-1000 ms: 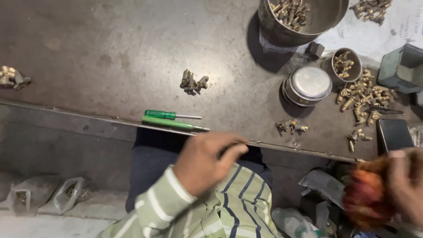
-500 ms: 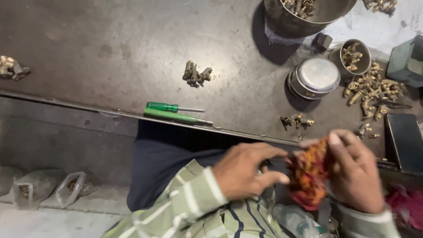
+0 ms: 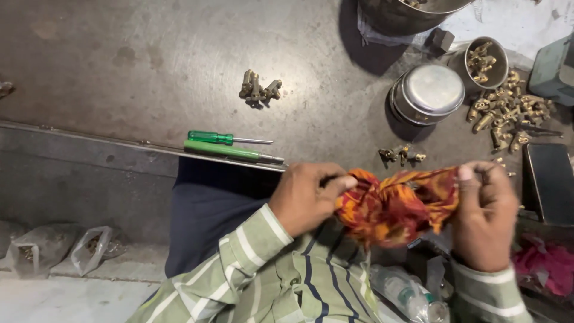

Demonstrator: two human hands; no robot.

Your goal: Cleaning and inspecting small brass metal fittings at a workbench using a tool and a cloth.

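An orange and red patterned cloth (image 3: 397, 206) is stretched between both hands, just below the metal worktable's front edge (image 3: 89, 133). My left hand (image 3: 308, 197) grips its left end and my right hand (image 3: 487, 215) pinches its right end. Two green screwdrivers (image 3: 230, 145) lie on the table edge to the left of my left hand. A few small brass fittings (image 3: 402, 154) lie just above the cloth.
A small heap of brass fittings (image 3: 258, 87) lies mid-table. At the right stand a lidded steel pot (image 3: 427, 94), a tin of brass parts (image 3: 483, 58), a loose pile of fittings (image 3: 508, 113) and a dark flat block (image 3: 549, 182). Plastic bags (image 3: 57, 246) lie on the floor at the left.
My right hand brought the cloth in from the lower right. My left hand took hold of its other end, and the cloth is now spread between both hands.
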